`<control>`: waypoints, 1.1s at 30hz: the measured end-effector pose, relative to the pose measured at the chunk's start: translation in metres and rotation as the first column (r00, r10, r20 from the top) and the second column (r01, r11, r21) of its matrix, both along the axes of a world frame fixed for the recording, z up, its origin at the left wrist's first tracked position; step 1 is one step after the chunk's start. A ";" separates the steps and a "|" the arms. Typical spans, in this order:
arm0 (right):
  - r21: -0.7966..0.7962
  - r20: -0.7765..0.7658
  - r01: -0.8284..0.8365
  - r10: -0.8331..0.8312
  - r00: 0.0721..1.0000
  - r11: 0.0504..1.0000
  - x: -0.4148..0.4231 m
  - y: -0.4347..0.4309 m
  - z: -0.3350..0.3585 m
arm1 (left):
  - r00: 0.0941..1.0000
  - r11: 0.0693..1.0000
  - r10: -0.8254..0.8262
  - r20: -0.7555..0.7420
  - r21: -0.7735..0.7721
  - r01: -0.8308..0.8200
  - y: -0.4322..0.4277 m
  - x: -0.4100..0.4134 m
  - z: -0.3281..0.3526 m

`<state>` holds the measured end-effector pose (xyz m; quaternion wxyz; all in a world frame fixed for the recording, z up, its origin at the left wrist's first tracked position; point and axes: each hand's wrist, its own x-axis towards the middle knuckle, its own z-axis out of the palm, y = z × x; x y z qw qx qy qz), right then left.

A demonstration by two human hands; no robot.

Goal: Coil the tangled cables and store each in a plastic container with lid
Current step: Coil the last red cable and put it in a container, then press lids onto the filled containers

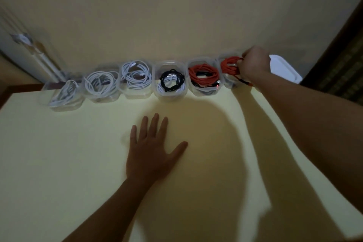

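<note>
Several clear plastic containers stand in a row along the wall on the yellow table (pixel 59 163). From the left they hold white cables (pixel 62 94), (pixel 99 84), (pixel 135 74), a black and white cable (pixel 171 81), and a red coiled cable (pixel 203 74). The rightmost container (pixel 228 82) holds another red coiled cable (pixel 228 66). My right hand (pixel 254 64) grips that coil at its right side, over the container. My left hand (pixel 153 147) lies flat on the table, fingers spread, holding nothing.
A white lid (pixel 284 69) lies to the right of the row, behind my right wrist. A white pole-like object (pixel 45 63) leans at the back left. A dark patterned surface (pixel 341 68) borders the right side.
</note>
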<state>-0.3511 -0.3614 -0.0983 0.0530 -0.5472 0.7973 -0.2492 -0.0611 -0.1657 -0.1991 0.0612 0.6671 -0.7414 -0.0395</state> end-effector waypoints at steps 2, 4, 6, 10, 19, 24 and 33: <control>0.016 -0.048 0.031 -0.030 0.998 0.999 0.002 -0.005 -0.007 | 1.000 1.000 0.000 0.001 -0.001 0.000 -0.001 0.000 0.000; 0.020 -0.129 0.059 -0.056 0.990 0.998 0.003 -0.006 -0.013 | 1.000 1.000 -0.001 -0.006 -0.003 0.001 -0.001 0.001 0.000; 0.035 -0.227 0.062 -0.052 0.972 0.997 0.004 -0.002 -0.020 | 1.000 1.000 0.000 -0.012 -0.010 0.000 -0.001 0.000 0.000; 0.033 -0.304 0.006 0.004 0.953 0.999 0.004 0.005 -0.035 | 1.000 1.000 0.000 -0.015 -0.012 0.000 -0.002 0.000 -0.001; -0.025 -0.358 -0.092 0.077 0.930 0.995 0.004 0.030 -0.045 | 1.000 0.999 0.012 -0.027 -0.032 -0.013 -0.002 0.000 0.000; 0.024 -0.292 -0.134 0.135 0.947 0.991 0.006 0.058 -0.036 | 0.999 0.999 0.023 -0.030 -0.031 -0.024 -0.001 0.000 -0.001; 0.028 -0.271 -0.263 0.260 0.927 0.964 0.003 0.132 -0.031 | 0.997 0.997 0.040 -0.071 -0.060 -0.045 0.000 0.002 -0.002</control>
